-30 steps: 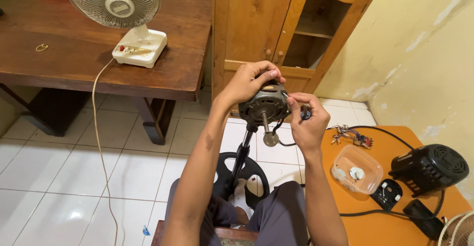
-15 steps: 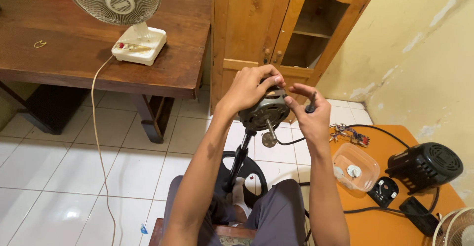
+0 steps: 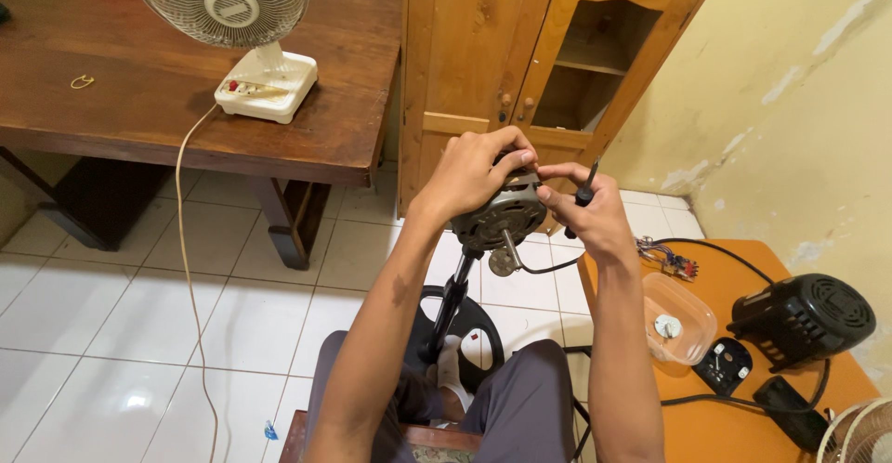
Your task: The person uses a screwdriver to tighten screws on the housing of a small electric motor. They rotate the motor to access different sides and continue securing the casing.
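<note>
left hand clamped over the grey fan motor atop its black stand pole, shaft pointing down toward the person, right hand gripping what's probably a screwdriver, upright, beside it

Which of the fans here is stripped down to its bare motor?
The stand fan's motor, held between both hands. The table fan on the wooden table keeps its grille; the fan at bottom right does too.

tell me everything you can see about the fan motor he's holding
The fan motor is a round grey metal housing with vent slots, its shaft pointing down toward the camera with a small disc at the tip. It sits atop a black stand pole. The left hand grips its top; the right hand, holding a black-handled tool, touches its side.
</note>
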